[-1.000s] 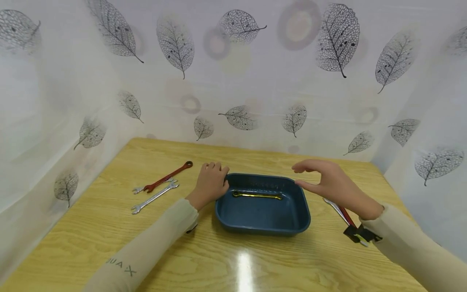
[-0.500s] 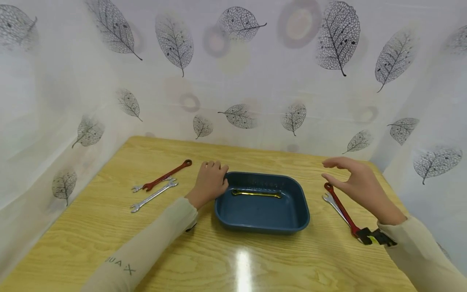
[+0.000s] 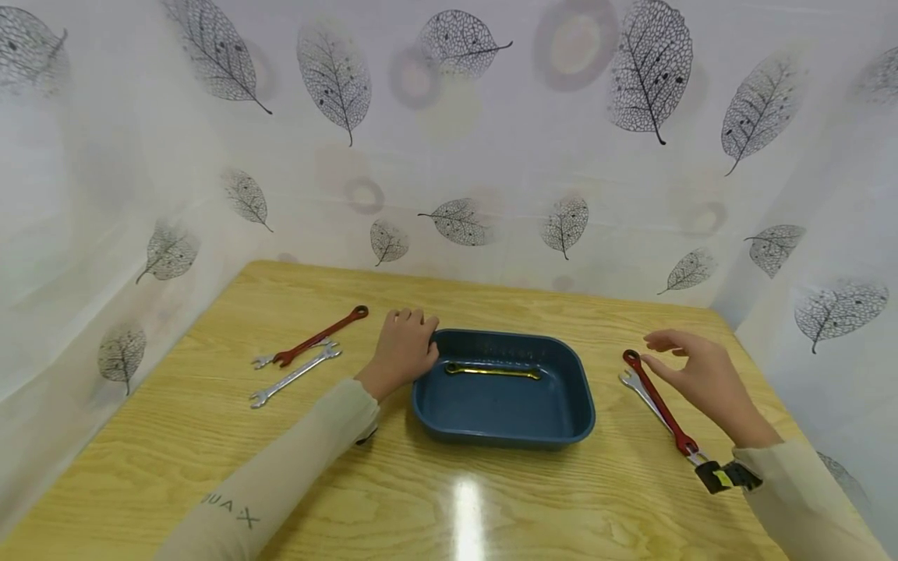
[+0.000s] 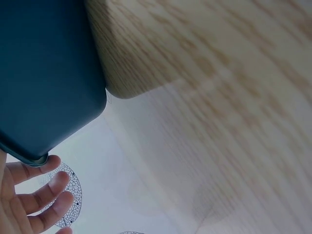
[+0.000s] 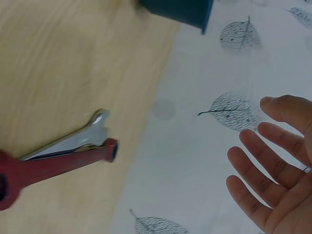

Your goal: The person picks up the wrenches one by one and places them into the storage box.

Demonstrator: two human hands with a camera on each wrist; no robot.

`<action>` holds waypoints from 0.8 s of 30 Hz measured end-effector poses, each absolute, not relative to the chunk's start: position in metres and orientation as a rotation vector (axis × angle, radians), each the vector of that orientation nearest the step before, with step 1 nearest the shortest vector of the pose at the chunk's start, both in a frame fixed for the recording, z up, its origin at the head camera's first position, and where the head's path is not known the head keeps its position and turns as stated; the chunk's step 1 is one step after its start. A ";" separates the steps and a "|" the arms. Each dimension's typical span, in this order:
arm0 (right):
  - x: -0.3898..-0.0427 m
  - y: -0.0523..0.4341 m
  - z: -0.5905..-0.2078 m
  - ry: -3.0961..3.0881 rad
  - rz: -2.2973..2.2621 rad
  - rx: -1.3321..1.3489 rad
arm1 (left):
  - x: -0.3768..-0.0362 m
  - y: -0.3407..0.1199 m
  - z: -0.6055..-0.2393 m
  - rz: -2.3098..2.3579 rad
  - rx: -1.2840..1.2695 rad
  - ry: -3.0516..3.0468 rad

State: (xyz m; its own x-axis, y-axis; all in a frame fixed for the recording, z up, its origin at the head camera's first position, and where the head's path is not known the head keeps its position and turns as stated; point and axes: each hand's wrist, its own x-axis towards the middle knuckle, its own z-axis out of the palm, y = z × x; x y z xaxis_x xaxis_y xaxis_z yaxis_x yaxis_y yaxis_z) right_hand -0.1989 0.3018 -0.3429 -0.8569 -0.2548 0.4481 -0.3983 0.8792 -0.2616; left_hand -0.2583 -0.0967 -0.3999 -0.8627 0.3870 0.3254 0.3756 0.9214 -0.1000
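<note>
A dark blue rectangular bin [image 3: 501, 439] sits in the middle of the table, with a gold wrench [image 3: 494, 372] lying inside by its far wall. My left hand [image 3: 401, 351] holds the bin's far left corner, thumb at the rim. In the left wrist view its fingers spread outside, below the rim. My right hand [image 3: 708, 382] hovers beside the ring end of a red combination wrench [image 3: 658, 399], thumb and fingers parted with nothing between them. Beneath that wrench lies a silver wrench [image 5: 73, 142], partly covered by it.
On the table's left side lie another red wrench [image 3: 319, 337], a silver open-ended wrench [image 3: 295, 378] and a further silver wrench [image 3: 263, 361] partly under the red one. Leaf-printed sheeting [image 3: 484, 171] walls the back and sides of the wooden table [image 3: 393, 499].
My right hand has moved right, away from over the bin's right rim, and then down beside the red wrench. The left hand and the bin stay in place.
</note>
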 end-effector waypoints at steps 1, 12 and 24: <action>-0.198 0.304 -0.346 -2.649 0.490 0.468 | -0.258 -0.097 -0.400 0.046 -0.562 -2.736; -0.191 0.325 -0.378 -2.743 0.541 0.315 | -0.256 -0.098 -0.400 0.024 -0.592 -2.681; -0.190 0.339 -0.402 -2.985 0.582 0.149 | -0.257 -0.097 -0.399 0.035 -0.588 -2.687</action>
